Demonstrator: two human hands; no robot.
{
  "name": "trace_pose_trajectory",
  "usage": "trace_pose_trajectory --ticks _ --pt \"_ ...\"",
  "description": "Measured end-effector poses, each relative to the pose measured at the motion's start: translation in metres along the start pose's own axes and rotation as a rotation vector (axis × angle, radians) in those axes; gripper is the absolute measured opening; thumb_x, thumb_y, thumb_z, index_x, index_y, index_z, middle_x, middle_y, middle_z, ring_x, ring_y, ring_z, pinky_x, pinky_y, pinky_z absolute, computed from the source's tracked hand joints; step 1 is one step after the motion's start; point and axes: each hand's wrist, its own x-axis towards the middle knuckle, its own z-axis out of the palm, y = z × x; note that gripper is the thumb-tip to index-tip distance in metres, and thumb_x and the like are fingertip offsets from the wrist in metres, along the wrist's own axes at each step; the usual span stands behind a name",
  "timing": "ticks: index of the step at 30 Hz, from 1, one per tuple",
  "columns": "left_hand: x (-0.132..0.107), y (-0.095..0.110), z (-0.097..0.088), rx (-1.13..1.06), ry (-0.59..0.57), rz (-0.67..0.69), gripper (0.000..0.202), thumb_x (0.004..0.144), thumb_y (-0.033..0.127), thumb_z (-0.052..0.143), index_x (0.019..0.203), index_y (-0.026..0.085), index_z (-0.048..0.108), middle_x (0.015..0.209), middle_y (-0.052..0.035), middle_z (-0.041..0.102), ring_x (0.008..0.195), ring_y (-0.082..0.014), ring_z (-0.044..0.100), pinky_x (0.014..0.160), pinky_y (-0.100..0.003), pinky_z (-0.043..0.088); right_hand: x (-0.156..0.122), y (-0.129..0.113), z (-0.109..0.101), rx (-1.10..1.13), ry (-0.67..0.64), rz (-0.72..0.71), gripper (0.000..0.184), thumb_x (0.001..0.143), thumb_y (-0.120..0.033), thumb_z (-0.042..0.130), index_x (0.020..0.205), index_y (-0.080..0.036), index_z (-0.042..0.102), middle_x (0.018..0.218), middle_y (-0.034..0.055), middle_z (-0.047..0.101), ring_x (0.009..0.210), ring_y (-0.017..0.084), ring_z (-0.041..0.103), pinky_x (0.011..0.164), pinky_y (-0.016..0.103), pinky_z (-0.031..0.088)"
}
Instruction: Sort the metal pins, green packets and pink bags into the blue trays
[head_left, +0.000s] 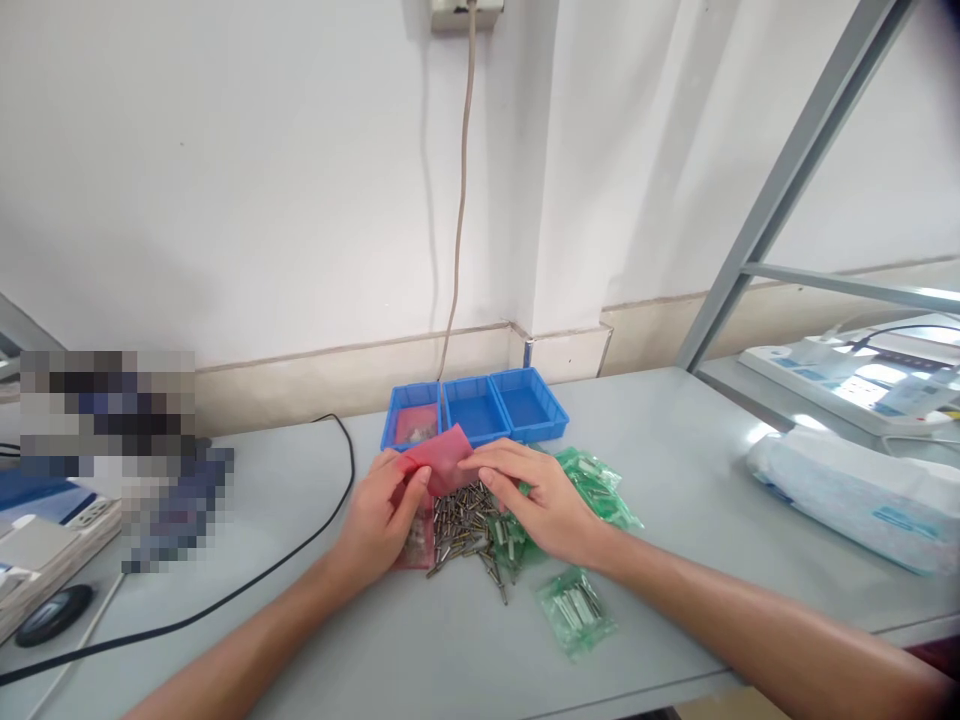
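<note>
My left hand and my right hand both pinch a small pink plastic bag held just above the grey table. Under the bag lies a loose pile of small metal pins. A second pink bag lies flat below my left hand. Green plastic bags with more pins lie under and beside my right hand, and one green bag lies nearer the front edge.
Three blue trays stand in a row behind the hands; the left tray holds small parts. A black cable crosses the table on the left. A wrapped white package lies at the right near a metal frame.
</note>
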Motion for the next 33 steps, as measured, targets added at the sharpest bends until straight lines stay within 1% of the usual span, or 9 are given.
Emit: trace_pose_trajectory --ticks 3,7,14,18,22,24,26,29,33 --pt "0.000 0.001 0.001 -0.019 -0.015 -0.062 0.034 0.113 0.042 0.050 0.094 0.020 0.068 0.089 -0.0034 0.069 0.082 -0.0211 0.062 0.077 -0.034 0.049 0.001 0.001 0.000 -0.028 0.006 0.001 0.031 0.113 -0.035 0.052 0.129 -0.033 0.079 0.118 0.0060 0.077 0.102 0.024 0.072 0.080 0.037 0.058" --pt "0.001 0.005 0.001 -0.034 -0.035 -0.081 0.042 0.113 0.046 0.048 0.083 0.020 0.062 0.077 0.0000 0.062 0.070 -0.0185 0.056 0.069 -0.031 0.046 0.001 0.002 -0.001 -0.048 -0.001 -0.002 0.030 0.113 -0.033 0.053 0.130 -0.032 0.078 0.110 0.0050 0.078 0.099 0.023 0.073 0.082 0.036 0.056" --pt "0.001 0.005 0.003 -0.111 -0.090 -0.109 0.042 0.113 0.047 0.046 0.085 0.020 0.062 0.079 -0.0001 0.064 0.071 -0.0177 0.057 0.070 -0.030 0.046 -0.003 -0.004 -0.001 0.010 -0.079 0.013 0.031 0.113 -0.037 0.052 0.132 -0.033 0.076 0.123 0.0061 0.076 0.090 0.022 0.072 0.070 0.032 0.055" --pt "0.000 0.004 0.003 -0.097 -0.122 -0.096 0.041 0.114 0.045 0.045 0.089 0.020 0.065 0.084 -0.0014 0.066 0.076 -0.0187 0.058 0.074 -0.031 0.047 -0.005 0.000 0.002 -0.020 -0.029 0.018 0.033 0.112 -0.028 0.050 0.133 -0.032 0.076 0.108 0.0056 0.076 0.080 0.020 0.068 0.072 0.033 0.054" --pt "-0.001 0.003 0.003 -0.097 -0.108 -0.059 0.031 0.115 0.041 0.045 0.105 0.020 0.066 0.096 -0.0036 0.069 0.087 -0.0203 0.063 0.082 -0.034 0.050 -0.004 0.010 0.004 -0.027 0.031 0.068 0.043 0.108 -0.016 0.045 0.134 -0.033 0.075 0.098 0.0032 0.072 0.068 0.017 0.063 0.069 0.032 0.051" --pt "-0.002 0.001 0.003 -0.109 -0.061 -0.008 0.026 0.115 0.038 0.046 0.121 0.021 0.064 0.109 -0.0063 0.069 0.100 -0.0220 0.065 0.091 -0.036 0.053 -0.004 0.014 0.004 -0.035 0.069 0.078 0.046 0.105 -0.011 0.044 0.133 -0.032 0.074 0.098 0.0030 0.072 0.066 0.016 0.061 0.067 0.031 0.051" --pt "-0.001 -0.001 0.002 -0.089 -0.013 0.064 0.025 0.115 0.034 0.046 0.130 0.022 0.062 0.121 -0.0097 0.066 0.115 -0.0242 0.064 0.101 -0.040 0.053 -0.003 0.016 0.004 -0.050 0.105 0.076 0.046 0.101 -0.009 0.046 0.130 -0.030 0.075 0.096 0.0027 0.072 0.068 0.017 0.062 0.068 0.031 0.051" --pt "-0.001 -0.005 0.002 -0.031 0.021 0.133 0.026 0.114 0.028 0.046 0.131 0.022 0.065 0.136 -0.0124 0.059 0.129 -0.0256 0.060 0.111 -0.045 0.051 -0.001 0.016 0.004 -0.060 0.126 0.072 0.040 0.100 -0.011 0.050 0.126 -0.029 0.075 0.099 0.0031 0.074 0.074 0.019 0.065 0.070 0.032 0.051" --pt "-0.002 -0.005 0.000 0.005 0.035 0.152 0.026 0.114 0.025 0.046 0.128 0.022 0.067 0.145 -0.0136 0.052 0.124 -0.0239 0.062 0.110 -0.046 0.054 -0.001 0.015 0.004 -0.048 0.121 0.083 0.036 0.097 -0.011 0.056 0.121 -0.028 0.076 0.103 0.0024 0.075 0.072 0.018 0.062 0.071 0.032 0.050"
